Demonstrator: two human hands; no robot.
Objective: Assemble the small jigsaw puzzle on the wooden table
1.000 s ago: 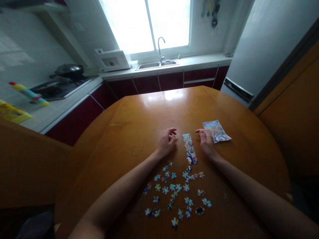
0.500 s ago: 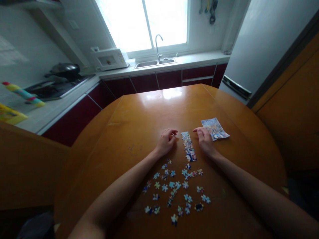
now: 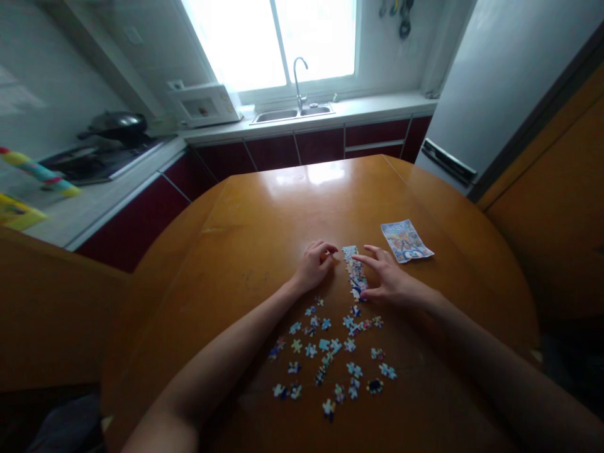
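A narrow strip of joined puzzle pieces (image 3: 355, 272) lies on the round wooden table (image 3: 264, 226). My right hand (image 3: 387, 281) rests against the strip's right edge, fingers spread and stretched flat, thumb by its lower end. To the left of the strip's top sits my left hand (image 3: 315, 265), its fingers curled and pinched together; what they hold, if anything, is too small to make out. Several loose puzzle pieces (image 3: 330, 355) are scattered on the table nearer to me, between my forearms.
A printed picture sheet (image 3: 406, 240) lies right of the strip. Beyond the table are a counter with a sink (image 3: 292, 114), a white microwave (image 3: 204, 107), a wok on the stove (image 3: 116, 124), and a fridge (image 3: 500, 82) at right.
My right hand slid left and toward me, from beside the picture sheet to the strip's right edge, and its fingers spread out. My left hand stayed curled by the strip's top.
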